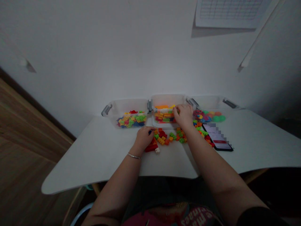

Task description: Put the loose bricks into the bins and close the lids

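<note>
My left hand (144, 135) rests on the white table (103, 150) at the left edge of a loose pile of coloured bricks (168, 138), fingers curled over something I cannot make out. A red brick (151, 147) and a small white brick (157, 150) lie just below it. My right hand (183, 115) reaches over the front rim of the middle clear bin (166, 100), fingers curled down by the orange and yellow bricks (164, 116) inside it. What the fingers hold is hidden.
A clear bin (127, 106) at the left holds mixed bricks. Another clear bin (211, 102) at the right holds round coloured pieces. A phone (217, 138) lies on the table to the right of the pile. A wall stands directly behind the bins.
</note>
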Motion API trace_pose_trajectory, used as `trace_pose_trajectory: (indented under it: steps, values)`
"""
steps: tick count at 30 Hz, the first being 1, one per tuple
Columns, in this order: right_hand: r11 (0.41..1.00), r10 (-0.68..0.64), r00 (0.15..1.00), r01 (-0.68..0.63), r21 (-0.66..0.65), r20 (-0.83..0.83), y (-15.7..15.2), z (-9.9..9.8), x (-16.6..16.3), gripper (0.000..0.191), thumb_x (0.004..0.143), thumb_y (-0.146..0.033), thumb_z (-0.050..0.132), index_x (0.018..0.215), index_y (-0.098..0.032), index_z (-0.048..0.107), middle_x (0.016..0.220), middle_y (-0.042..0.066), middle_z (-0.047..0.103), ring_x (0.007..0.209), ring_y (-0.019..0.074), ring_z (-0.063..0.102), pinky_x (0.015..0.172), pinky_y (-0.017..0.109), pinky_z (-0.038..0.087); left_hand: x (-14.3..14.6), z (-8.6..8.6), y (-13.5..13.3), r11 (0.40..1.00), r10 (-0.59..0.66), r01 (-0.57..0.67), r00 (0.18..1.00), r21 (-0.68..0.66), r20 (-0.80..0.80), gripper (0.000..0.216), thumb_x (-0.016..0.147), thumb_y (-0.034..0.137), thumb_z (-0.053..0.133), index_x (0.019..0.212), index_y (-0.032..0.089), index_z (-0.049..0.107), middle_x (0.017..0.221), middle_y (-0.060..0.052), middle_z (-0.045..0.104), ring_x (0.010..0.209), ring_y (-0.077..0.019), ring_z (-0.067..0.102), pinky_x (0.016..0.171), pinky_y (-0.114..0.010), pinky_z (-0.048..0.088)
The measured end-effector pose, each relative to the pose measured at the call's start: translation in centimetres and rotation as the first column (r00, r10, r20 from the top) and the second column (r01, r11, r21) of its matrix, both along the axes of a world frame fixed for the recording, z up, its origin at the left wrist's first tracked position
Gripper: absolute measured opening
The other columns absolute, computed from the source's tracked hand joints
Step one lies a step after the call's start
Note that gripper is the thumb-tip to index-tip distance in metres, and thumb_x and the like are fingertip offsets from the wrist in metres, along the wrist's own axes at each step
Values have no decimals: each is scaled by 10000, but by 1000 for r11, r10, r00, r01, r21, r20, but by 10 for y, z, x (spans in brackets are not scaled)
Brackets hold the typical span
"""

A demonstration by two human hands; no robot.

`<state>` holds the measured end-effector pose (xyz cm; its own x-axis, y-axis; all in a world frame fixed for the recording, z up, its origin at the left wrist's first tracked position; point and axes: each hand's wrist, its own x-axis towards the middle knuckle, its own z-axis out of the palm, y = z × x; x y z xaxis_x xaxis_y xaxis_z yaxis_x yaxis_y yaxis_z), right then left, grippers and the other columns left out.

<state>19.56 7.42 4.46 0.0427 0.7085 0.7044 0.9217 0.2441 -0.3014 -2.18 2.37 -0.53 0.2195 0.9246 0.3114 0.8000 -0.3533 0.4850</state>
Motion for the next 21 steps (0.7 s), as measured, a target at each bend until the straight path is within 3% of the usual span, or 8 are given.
trace_pose_trajectory:
  steps: [4,7,10,13,16,18,21]
  values:
    - [993,115,987,-109,55,-117,0,0,4,234,881,-286,456,854,-187,666,918,86,705,946,241,593,1068,467,280,0,0,0,1000,1,-1,1000,-12,-5,266,853,168,514,1028,183,714,1072,-71,728,1035,-221,638,974,-360,464]
    - [971,225,934,-191,147,-277,-5,3,8,222,857,-256,456,873,-182,665,943,85,707,956,233,604,978,424,390,0,-1,1,1000,-4,4,1000,-5,5,264,852,168,516,1025,180,715,1071,-73,727,1033,-218,640,973,-355,465]
    - [949,282,871,-193,248,-403,-15,4,9,235,858,-260,442,884,-184,663,934,76,700,947,222,609,896,382,448,0,-2,2,1000,-7,7,1000,6,12,261,851,167,519,1022,185,715,1071,-68,726,1029,-210,640,971,-345,467]
    - [941,295,859,-185,283,-419,-29,1,7,237,863,-263,440,874,-187,665,916,68,699,930,214,614,880,368,459,1,-3,4,1000,-6,6,1000,3,5,259,847,162,522,1019,185,715,1070,-70,726,1026,-209,641,971,-345,467]
    - [957,288,896,-256,136,-339,-41,-7,5,233,861,-255,461,891,-178,679,933,76,709,919,209,628,855,345,470,3,-4,4,1000,-8,8,1000,3,9,257,850,164,521,1015,182,717,1065,-71,728,1020,-210,642,969,-347,467]
    - [950,275,937,-299,-89,-215,-47,-14,6,223,856,-260,498,916,-177,696,956,81,718,909,215,636,841,341,470,3,-3,4,1000,-7,7,1000,6,12,256,852,166,521,1016,182,717,1064,-70,729,1021,-210,641,970,-350,465]
    - [898,245,969,-212,-385,39,-53,-27,9,226,854,-286,540,963,-199,719,1019,87,724,956,243,631,867,367,444,4,-3,3,1000,-5,5,1000,15,14,252,851,166,526,1014,178,717,1061,-74,729,1016,-208,642,967,-352,466]
